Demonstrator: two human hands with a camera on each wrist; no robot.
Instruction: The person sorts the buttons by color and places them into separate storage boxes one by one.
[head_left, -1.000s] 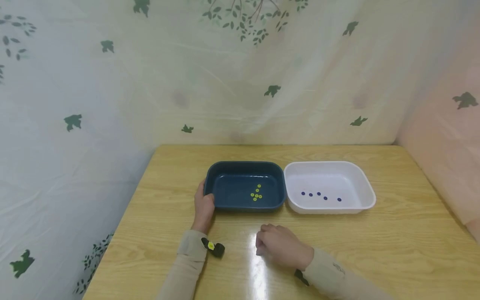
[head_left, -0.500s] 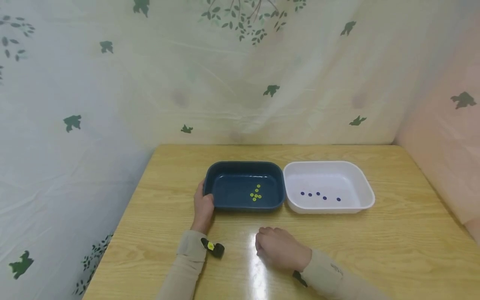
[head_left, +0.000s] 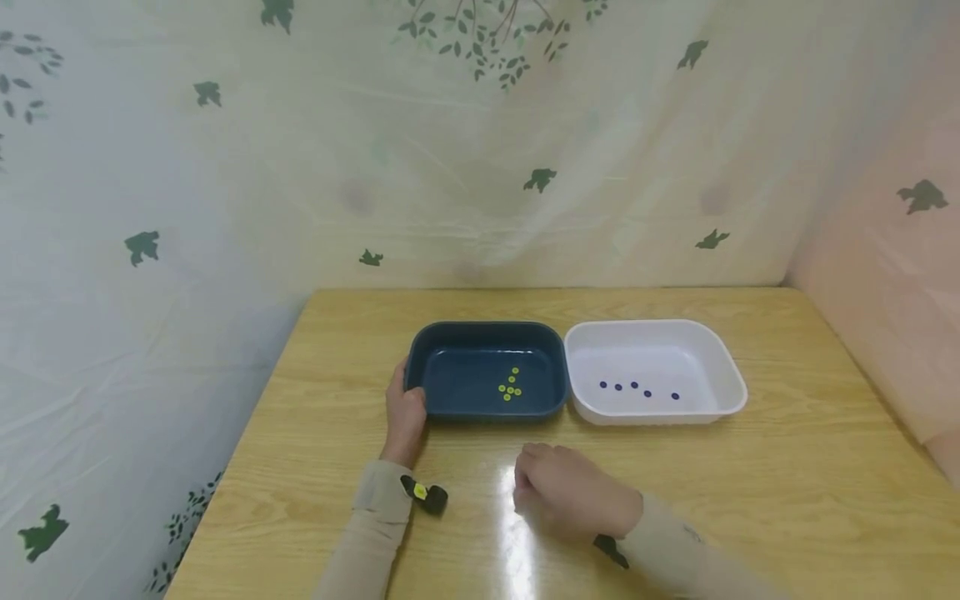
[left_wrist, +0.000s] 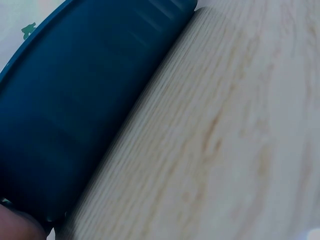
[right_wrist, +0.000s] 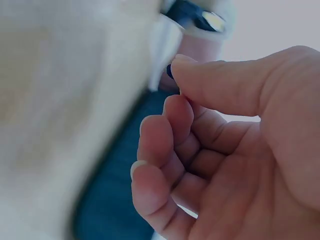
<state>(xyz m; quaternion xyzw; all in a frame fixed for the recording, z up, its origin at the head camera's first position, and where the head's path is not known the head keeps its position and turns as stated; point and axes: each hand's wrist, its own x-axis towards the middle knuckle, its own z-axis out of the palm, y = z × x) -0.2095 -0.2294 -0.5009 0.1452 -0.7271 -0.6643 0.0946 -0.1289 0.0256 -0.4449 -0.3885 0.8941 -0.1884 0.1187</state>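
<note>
In the head view my left hand (head_left: 406, 417) grips the left end of a dark blue tray (head_left: 457, 367), thumb at its front corner. Several small yellow buttons (head_left: 511, 390) lie in that tray, right of its middle. My right hand (head_left: 573, 489) is over the table in front of the trays, fingers curled. The right wrist view shows its thumb and forefinger pinching a small dark blue button (right_wrist: 169, 71), mostly hidden by the thumb tip. The tray's outer wall (left_wrist: 85, 95) fills the left wrist view's upper left.
A white tray (head_left: 652, 419) stands right up against the blue tray's right end, with several dark blue buttons (head_left: 634, 385) spread on its floor. Both stand on a wooden table (head_left: 810, 467). Behind and at the sides hangs a patterned cloth (head_left: 450, 167).
My right hand has shifted slightly to the right and forward in the last half second. The left hand keeps its grip on the blue tray, and the buttons lie as before.
</note>
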